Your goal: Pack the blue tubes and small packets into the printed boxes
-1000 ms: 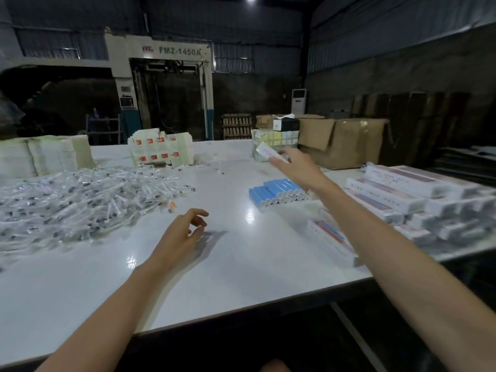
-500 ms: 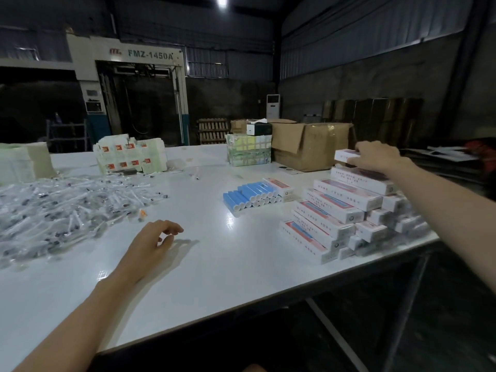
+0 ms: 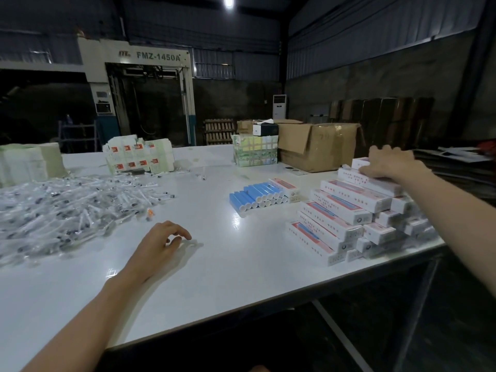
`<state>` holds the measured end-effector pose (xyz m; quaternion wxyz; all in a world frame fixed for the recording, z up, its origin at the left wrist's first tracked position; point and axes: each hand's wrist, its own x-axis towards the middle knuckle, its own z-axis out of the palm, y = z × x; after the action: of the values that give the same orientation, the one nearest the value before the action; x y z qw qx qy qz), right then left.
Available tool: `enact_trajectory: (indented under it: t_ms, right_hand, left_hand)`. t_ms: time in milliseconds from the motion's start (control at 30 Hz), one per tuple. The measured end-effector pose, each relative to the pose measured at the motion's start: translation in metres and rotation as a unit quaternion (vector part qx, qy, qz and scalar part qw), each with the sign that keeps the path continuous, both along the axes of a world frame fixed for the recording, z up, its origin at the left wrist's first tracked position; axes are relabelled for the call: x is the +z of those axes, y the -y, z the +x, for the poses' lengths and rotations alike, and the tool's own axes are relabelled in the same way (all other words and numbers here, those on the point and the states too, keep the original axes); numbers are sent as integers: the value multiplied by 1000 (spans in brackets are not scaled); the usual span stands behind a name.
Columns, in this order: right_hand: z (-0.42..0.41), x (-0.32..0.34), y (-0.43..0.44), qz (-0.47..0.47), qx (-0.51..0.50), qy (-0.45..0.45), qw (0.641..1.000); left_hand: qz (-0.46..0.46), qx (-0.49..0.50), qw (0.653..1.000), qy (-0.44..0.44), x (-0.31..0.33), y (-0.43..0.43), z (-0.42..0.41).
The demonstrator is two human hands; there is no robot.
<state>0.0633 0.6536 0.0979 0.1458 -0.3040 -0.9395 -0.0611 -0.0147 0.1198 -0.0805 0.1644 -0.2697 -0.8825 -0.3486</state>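
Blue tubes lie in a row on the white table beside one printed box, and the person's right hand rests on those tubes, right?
Not quite. The head view shows the blue tubes in a row on the white table beside one printed box, but the right hand rests on the stack of printed boxes near the table's right edge.

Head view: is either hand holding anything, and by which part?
Right hand rests on the top printed box, near its far end; a true grip cannot be told. Left hand holds nothing, loosely curled over the table.
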Motion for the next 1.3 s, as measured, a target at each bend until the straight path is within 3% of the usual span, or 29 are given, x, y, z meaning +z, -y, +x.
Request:
enact_trajectory:
  t_ms: [233,400,533,633,700,900,1067,1200,1300]
  right_hand:
    - [-44,-27,115,54,163,-197,965]
    - [-73,-68,245,-176,318,-227,904]
    - [-94,-112,350,-352,392,-198,826]
    - [-104,-140,405,-556,391,-183,710]
    - [-111,-160,426,-634,382,-184,646]
    - [-130,-183,426,-626,392,-152,657]
    - [-131,-191,433,-604,440,-151,647]
    - [-132,-193,434,-595,473,-141,635]
    - [-135,-196,436,-589,481,-139,634]
  left_hand:
    - [1,9,1000,5,-5,2,-2]
    - [29,63,998,6,-4,2,0]
    - [33,153,988,-8,-2,4,1]
    - [54,212,976,-6,1,4,0]
    - [83,246,966,-10,2,7,0]
    - [23,275,961,24,12,16,0]
    - [-59,313,948,3,32,96,6]
    - [-120,425,897,-17,44,219,23]
    - [-203,543,815,15,56,317,41]
